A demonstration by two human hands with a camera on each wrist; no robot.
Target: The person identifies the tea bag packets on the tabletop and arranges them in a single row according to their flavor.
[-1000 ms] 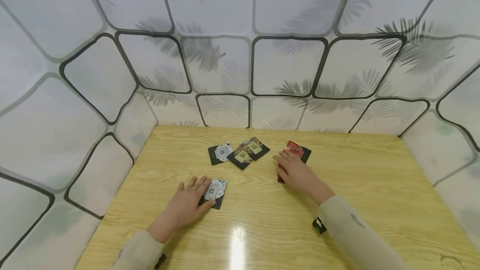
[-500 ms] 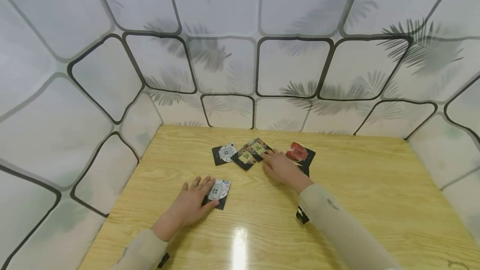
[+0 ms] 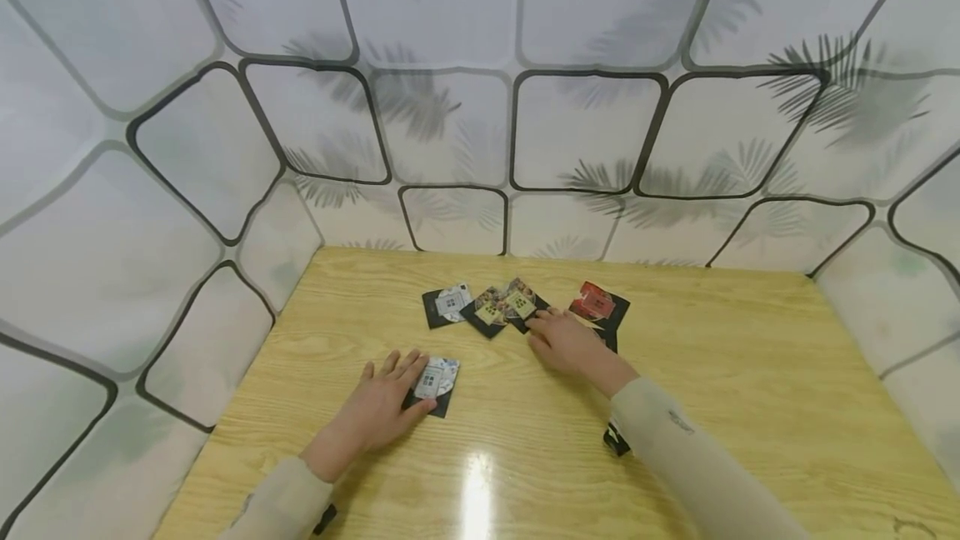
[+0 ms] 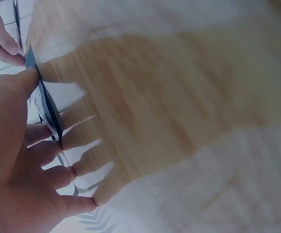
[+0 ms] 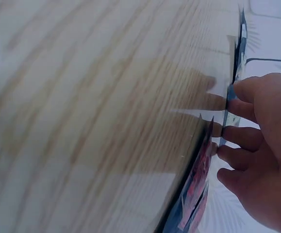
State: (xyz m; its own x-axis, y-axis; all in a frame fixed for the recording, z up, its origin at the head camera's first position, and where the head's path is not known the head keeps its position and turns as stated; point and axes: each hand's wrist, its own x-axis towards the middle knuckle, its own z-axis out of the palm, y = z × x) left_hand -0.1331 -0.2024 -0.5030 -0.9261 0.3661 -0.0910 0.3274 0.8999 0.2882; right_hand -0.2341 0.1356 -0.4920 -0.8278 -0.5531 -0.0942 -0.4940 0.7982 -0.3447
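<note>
My left hand [image 3: 373,408] rests on the table, fingers spread and nearly straight, its thumb and index finger at the edges of a small flat black packet with a grey-white label [image 3: 431,382]. In the left wrist view, that packet [image 4: 44,104] lies between thumb and fingers. My right hand [image 3: 570,345] touches the near edge of a black packet with a yellow label [image 3: 519,302], fingertips lightly bent on it. Left of it a second yellow-label packet [image 3: 489,312] overlaps it slightly. Red-label packets [image 3: 598,302] lie right of the hand, partly hidden by it.
Another grey-label packet [image 3: 447,304] lies at the back left, beside the yellow ones. The wooden table [image 3: 720,340] is bounded by patterned white walls [image 3: 442,132] at the back and both sides. A light reflection shows on the table's front middle.
My right hand has moved left from the red-label packets to the right yellow-label packet. That packet has turned and shifted slightly toward me. The left hand stays in place.
</note>
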